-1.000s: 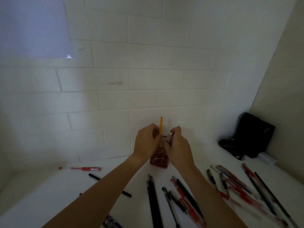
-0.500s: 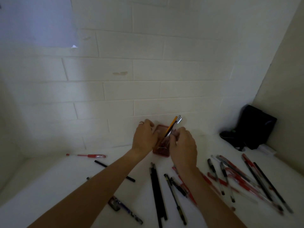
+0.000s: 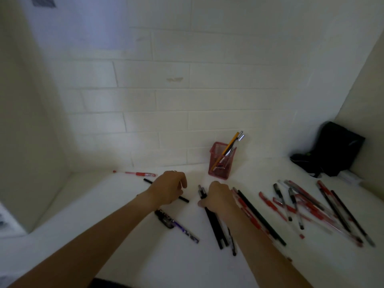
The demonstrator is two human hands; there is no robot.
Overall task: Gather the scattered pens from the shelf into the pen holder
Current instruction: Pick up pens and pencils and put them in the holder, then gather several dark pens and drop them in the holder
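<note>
Here the white shelf (image 3: 124, 235) runs along a white brick wall (image 3: 166, 100), and no writing can be read on anything in view. A black bag (image 3: 334, 150) sits in the corner, well to the right of the red mesh pen holder (image 3: 220, 163), which stands upright by the wall and holds a yellow pencil (image 3: 226, 150) and two silver-capped pens (image 3: 239, 139), all leaning right. In front of the holder, the left hand (image 3: 168, 189) hangs with curled fingers over a black pen (image 3: 184, 198); whether it grips the pen cannot be told. The right hand (image 3: 218, 197) curls around a bundle of black pens (image 3: 215, 223) lying on the shelf. Right of the holder, a spread of red and black pens (image 3: 307, 206) lies scattered. Left of it lie a red pen (image 3: 139, 173) and, nearer the camera, a purple patterned pen (image 3: 176, 225).
</note>
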